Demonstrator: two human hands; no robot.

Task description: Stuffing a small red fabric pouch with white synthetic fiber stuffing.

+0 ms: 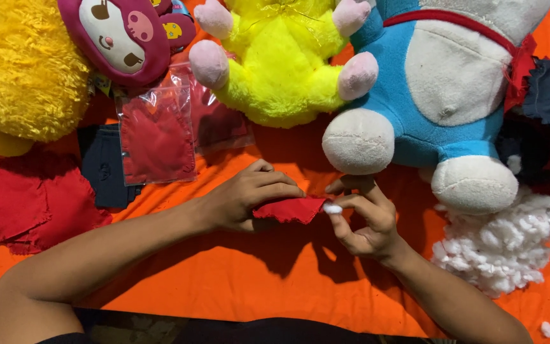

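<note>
Left hand [249,197] curls down over a small red fabric piece [289,209], fingers pressed together on its upper edge, pinning it against the orange cloth [237,280]. Right hand [364,213] meets it at the piece's right tip, thumb and forefinger pinching a small white tuft of stuffing [332,208] right at the fabric's edge.

Risk, as I judge it: the tuft is tiny and loosely held; a slack pinch would let it drop, and any loosening of the left hand's press could let the fabric slide.

Around, left to right: fuzzy yellow plush [23,70]; red fabric patches [30,204]; clear bag with red fabric [157,137] over a dark piece; maroon doll head [125,38]; yellow plush toy [281,60]; blue-and-white plush [440,83], its feet just above the right hand, crowding that side; heap of white stuffing [504,245] near the right forearm.
</note>
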